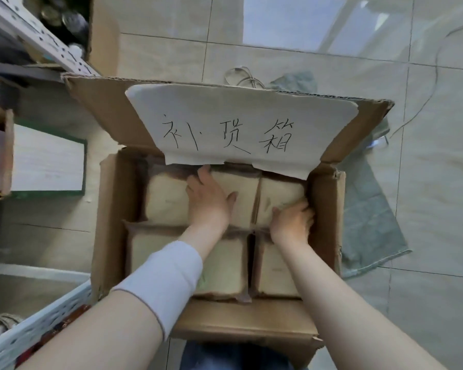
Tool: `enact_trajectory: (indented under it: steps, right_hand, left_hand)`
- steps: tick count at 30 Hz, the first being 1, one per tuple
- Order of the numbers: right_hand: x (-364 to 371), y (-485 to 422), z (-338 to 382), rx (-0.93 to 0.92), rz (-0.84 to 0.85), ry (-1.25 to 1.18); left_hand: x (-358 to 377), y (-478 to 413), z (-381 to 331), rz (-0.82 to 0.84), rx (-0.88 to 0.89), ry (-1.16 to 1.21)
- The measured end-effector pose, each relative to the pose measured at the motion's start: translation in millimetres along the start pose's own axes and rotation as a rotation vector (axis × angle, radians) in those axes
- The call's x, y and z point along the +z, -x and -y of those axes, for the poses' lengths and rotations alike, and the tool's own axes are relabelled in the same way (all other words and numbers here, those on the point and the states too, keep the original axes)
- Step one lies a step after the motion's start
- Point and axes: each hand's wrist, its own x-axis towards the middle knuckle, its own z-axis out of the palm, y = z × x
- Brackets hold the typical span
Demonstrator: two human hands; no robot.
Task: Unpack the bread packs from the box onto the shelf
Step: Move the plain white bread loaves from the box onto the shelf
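An open cardboard box stands on the floor in front of me, its far flap carrying a white paper label with handwriting. Several pale bread packs fill it in two rows. My left hand lies flat on the middle pack of the far row, fingers reaching over its far edge. My right hand curls around the near right corner of the far right pack, against the box wall. Two near packs lie partly under my forearms. A white shelf runs along the left.
White perforated shelf rails cross the upper left and the lower left, with goods behind them. A green-edged board lies left of the box. A grey-green cloth and a thin cable lie on the tiled floor to the right.
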Motion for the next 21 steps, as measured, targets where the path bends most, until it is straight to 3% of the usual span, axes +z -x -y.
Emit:
enact_trajectory:
  steps: [5, 12, 21]
  right_hand:
    - [-7, 4, -9, -0.027, -0.057, -0.082]
    - [-20, 20, -12, -0.093, -0.058, 0.001]
    - [-37, 28, -23, -0.175, 0.037, -0.198]
  left_hand:
    - [7, 0, 8, -0.055, 0.003, 0.155]
    - [-4, -12, 5, 0.055, -0.115, 0.365]
    - [-8, 3, 14, -0.002, 0.019, 0.567]
